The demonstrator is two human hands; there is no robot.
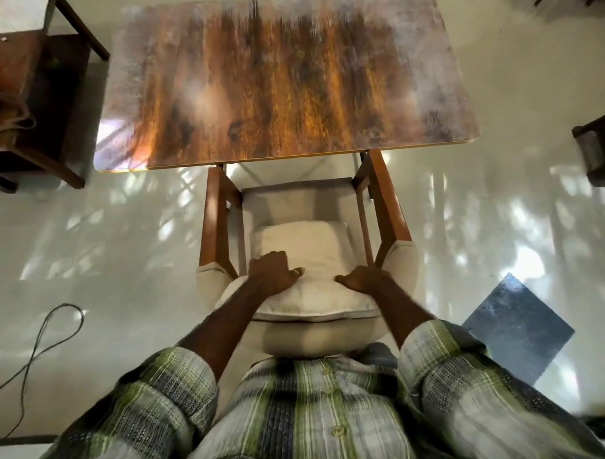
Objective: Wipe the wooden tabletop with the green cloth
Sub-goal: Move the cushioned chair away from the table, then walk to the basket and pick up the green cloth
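The wooden tabletop (282, 79) lies straight ahead, with dark brown grain and pale glare on its left and right sides. Nothing lies on it, and no green cloth is in view. Between me and the table stands a beige armchair (213, 218) with wooden arms, pushed up to the table's near edge. A cream cushion (312, 242) leans against its backrest. My left hand (273, 273) grips the cushion's upper left part, fingers curled over it. My right hand (364, 278) grips its upper right edge.
A dark wooden side table (32, 84) stands to the left of the tabletop. A black cable (41, 341) loops on the pale floor at the left. A blue-grey mat (517, 328) lies on the floor at the right, and dark furniture (600, 150) is at the right edge.
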